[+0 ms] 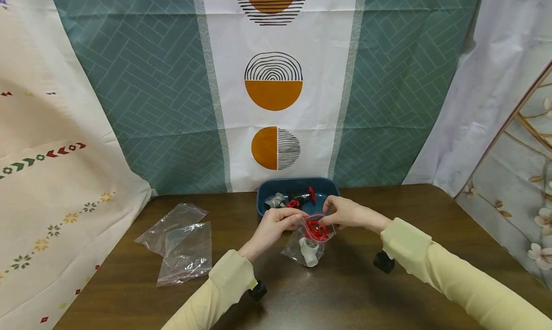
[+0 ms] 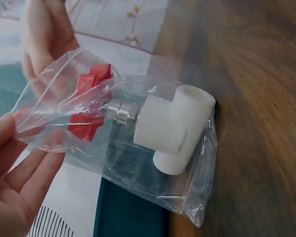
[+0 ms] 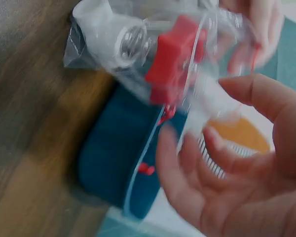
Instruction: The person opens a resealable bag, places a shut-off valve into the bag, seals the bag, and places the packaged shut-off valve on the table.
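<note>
Head view: over a brown wood-grained table [image 1: 129, 291], the left hand [image 1: 278, 222] pinches a clear plastic zip bag [image 1: 292, 248] containing a white T-shaped plastic fitting [image 1: 308, 254] with a red handle [image 1: 316, 231], before a dark-blue rectangular bin [image 1: 297, 179] partly hidden by the hands. Left wrist view: the rim is pinched, presumably to steady the mouth, with the handle nearest it. Right wrist view: the right hand's [image 3: 246, 163] fingers curve loosely beside the mouth, gripping nothing, while film and handle partly block the bin.
</note>
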{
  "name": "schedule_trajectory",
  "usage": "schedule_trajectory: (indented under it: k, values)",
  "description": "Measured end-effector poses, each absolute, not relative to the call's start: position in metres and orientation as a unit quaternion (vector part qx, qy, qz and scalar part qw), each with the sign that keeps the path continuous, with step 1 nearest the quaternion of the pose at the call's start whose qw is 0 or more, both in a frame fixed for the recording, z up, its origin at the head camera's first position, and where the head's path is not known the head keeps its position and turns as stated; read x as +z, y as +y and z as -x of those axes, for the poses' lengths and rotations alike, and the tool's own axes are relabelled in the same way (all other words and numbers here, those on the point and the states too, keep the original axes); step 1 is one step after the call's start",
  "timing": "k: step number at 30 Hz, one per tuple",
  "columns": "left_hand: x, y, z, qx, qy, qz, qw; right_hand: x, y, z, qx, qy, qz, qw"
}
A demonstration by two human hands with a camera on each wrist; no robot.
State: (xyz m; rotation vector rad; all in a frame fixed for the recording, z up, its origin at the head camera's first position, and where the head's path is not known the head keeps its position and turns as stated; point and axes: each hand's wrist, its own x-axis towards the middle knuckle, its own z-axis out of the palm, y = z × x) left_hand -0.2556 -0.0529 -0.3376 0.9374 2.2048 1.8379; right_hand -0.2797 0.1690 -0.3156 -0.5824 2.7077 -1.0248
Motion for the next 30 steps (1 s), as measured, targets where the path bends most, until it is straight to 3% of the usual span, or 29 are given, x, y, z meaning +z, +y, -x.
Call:
schedule_trajectory:
  k: [4, 6, 13, 24, 30]
  values:
    - [-0.335, -0.050, 0.254, 0.611, 0.731, -0.299, 0.051, -0.312, 0.151, 0.269, -0.253, 0.941, 0.222, -0.034]
    - [-0.335, -0.048, 0.253, 0.613, 0.732, -0.293, 0.046, -0.309, 0.145, 0.265, -0.232, 0.945, 0.224, -0.059]
    - [-0.347, -0.047, 0.261, 0.616, 0.739, -0.271, 0.031, -0.308, 0.140, 0.257, -0.193, 0.954, 0.226, -0.036]
    - [-0.359, -0.046, 0.270, 0.610, 0.744, -0.273, 0.014, -0.315, 0.127, 0.251, -0.064, 0.975, 0.202, -0.061]
    - [-0.360, -0.047, 0.270, 0.608, 0.747, -0.269, 0.005, -0.313, 0.136, 0.251, -0.139, 0.967, 0.214, -0.004]
